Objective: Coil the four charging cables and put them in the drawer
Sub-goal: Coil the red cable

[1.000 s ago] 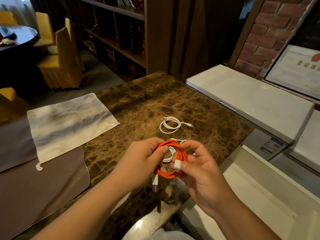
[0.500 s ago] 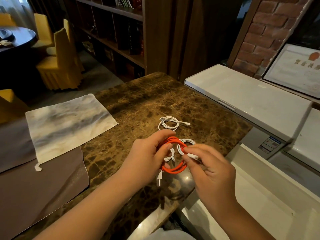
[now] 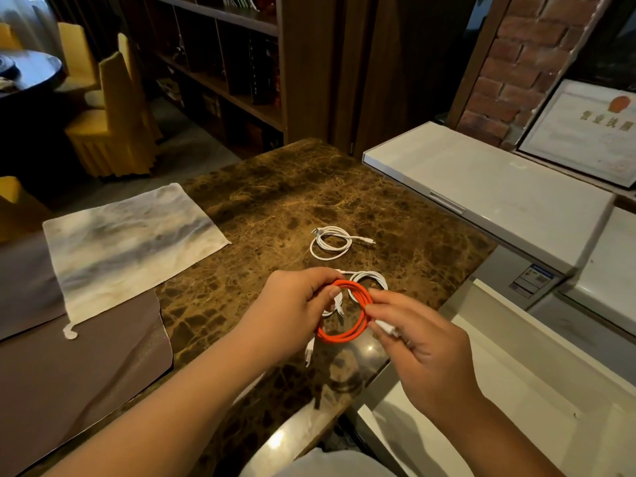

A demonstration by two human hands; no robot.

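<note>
An orange cable (image 3: 347, 333) wound into a coil hangs between my hands above the near part of the brown marble table (image 3: 275, 208). My left hand (image 3: 292, 311) pinches the coil's top left. My right hand (image 3: 423, 349) grips its right side and the white plug end. The other white plug dangles below the coil. A coiled white cable (image 3: 330, 242) lies farther back on the table. Another white coil (image 3: 370, 278) lies just behind the orange one, partly hidden by my hands. A white open drawer (image 3: 516, 390) sits at the lower right.
A pale grey-streaked cloth (image 3: 127, 246) lies on the table's left, over a brown cover (image 3: 75, 373). A white cabinet top (image 3: 488, 180) runs along the right. A framed document (image 3: 592, 132) leans on the brick wall. Yellow chairs (image 3: 117, 111) and shelves stand behind.
My right hand has slid from the front of the orange coil to its right side, taking the white plug with it. The coil has tilted flatter and sits slightly lower.
</note>
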